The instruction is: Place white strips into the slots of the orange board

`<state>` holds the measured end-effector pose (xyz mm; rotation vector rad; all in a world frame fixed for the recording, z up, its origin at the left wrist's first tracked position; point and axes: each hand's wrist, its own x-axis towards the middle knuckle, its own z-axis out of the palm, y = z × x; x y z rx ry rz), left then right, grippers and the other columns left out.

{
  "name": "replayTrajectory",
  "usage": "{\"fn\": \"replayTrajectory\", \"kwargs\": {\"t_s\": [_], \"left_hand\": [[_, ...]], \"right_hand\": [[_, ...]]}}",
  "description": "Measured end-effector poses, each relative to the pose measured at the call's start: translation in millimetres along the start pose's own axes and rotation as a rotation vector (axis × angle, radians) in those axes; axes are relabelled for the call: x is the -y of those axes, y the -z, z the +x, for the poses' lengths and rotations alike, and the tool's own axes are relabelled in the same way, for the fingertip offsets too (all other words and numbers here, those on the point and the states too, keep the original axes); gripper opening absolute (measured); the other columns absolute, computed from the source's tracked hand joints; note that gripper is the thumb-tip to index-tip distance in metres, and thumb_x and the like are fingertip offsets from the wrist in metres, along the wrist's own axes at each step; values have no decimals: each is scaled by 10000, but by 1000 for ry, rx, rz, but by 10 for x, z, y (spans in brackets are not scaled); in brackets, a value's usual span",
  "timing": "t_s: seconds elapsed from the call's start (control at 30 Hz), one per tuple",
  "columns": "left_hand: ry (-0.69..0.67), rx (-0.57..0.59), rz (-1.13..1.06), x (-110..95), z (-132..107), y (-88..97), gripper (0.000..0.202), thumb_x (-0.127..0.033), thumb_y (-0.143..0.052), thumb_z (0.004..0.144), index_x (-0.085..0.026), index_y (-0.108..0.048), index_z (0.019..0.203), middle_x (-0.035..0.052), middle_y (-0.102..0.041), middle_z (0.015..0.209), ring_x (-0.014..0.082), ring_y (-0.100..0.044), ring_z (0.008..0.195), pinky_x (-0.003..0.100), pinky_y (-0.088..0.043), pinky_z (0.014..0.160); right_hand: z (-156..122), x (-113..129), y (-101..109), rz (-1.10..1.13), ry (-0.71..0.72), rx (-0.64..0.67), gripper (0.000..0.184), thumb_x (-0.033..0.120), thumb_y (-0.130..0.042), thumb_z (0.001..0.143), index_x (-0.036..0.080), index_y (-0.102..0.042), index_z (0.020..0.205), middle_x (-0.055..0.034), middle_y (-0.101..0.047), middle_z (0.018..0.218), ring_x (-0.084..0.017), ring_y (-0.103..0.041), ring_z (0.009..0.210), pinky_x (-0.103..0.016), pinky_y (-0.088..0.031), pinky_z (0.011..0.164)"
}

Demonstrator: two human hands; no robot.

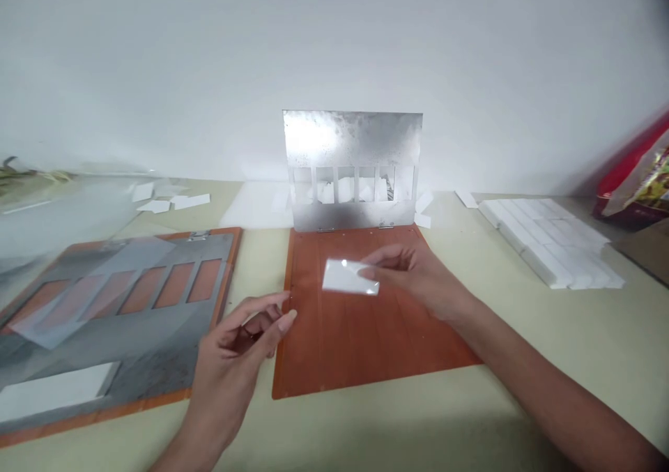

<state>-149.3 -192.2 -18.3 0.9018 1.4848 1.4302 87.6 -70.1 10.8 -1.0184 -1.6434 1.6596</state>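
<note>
My right hand pinches a small white rectangular piece by its right end and holds it just over the orange-brown board. A metal stencil plate with several rectangular slots stands hinged upright at the board's far edge. My left hand hovers at the board's left edge. Its fingers are loosely curled and apart, and nothing is in them.
A second board with its metal stencil lying flat sits at the left, a white piece on it. Stacks of white blocks lie at the right, loose white pieces at the back, a red bag at far right.
</note>
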Motion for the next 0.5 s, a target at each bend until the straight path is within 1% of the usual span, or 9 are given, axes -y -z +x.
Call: {"fn": "replayTrajectory", "kwargs": {"t_s": [0.07,0.13,0.23,0.3,0.33,0.37,0.4,0.47,0.5], "left_hand": [[55,4,-222,-41,25,15,417,-245,-823,730,-336,-726,1125,-41,-640,937,7,-422,556,76,-460,582],[97,35,-385,-72,37,31,552,-182,-767,770,-417,-644,1255,-46,-651,1190,-26,-392,501,81,-499,621],[130,106,-500,-72,36,46,609,-171,-691,835,-507,-561,1326,-54,-560,1433,-37,-468,500,80,-533,633],[159,171,-522,-30,24,48,628,-176,-670,851,-538,-528,1344,-78,-486,1511,5,-642,690,93,-564,722],[161,202,-515,3,16,52,639,-187,-657,860,-545,-500,1365,-89,-445,1541,53,-696,870,127,-575,818],[149,228,-499,42,9,63,662,-195,-644,865,-547,-461,1395,-100,-401,1568,110,-681,1074,181,-561,934],[132,268,-471,86,9,83,681,-214,-625,877,-547,-409,1430,-111,-356,1591,167,-597,1257,256,-514,1050],[67,344,-427,178,62,144,719,-252,-594,889,-543,-308,1480,-145,-239,1634,227,-384,1449,377,-355,1203],[84,460,-396,220,129,170,689,-300,-572,909,-571,-285,1473,-187,-198,1636,235,-277,1500,427,-273,1241]], "right_hand": [[10,5,135,44,39,-110,225,390,-797,791,195,-788,903,-68,-751,959,-186,-684,888,-326,-513,851],[-13,18,283,79,57,-194,247,388,-820,771,202,-793,931,-77,-748,1010,-195,-683,936,-333,-508,896],[-155,25,527,47,39,-303,269,374,-837,756,214,-798,968,-86,-747,972,-192,-677,894,-337,-522,862],[-338,4,713,3,48,-409,255,364,-855,730,227,-802,938,-81,-744,928,-192,-672,845,-344,-535,826],[-456,-14,813,-16,60,-487,247,367,-865,712,233,-804,910,-77,-742,917,-196,-669,838,-345,-541,813],[-589,-36,917,-33,72,-575,249,373,-878,688,236,-805,882,-71,-739,897,-196,-663,834,-338,-545,795],[-734,-60,1023,-41,88,-675,260,383,-894,657,238,-804,853,-65,-735,873,-192,-656,821,-325,-548,772],[-1044,-108,1246,-40,112,-870,301,404,-919,600,238,-803,822,-53,-730,850,-169,-634,780,-291,-545,717],[-1201,-129,1369,-39,125,-959,322,411,-926,582,236,-804,823,-48,-726,839,-153,-618,748,-272,-537,684]]}}
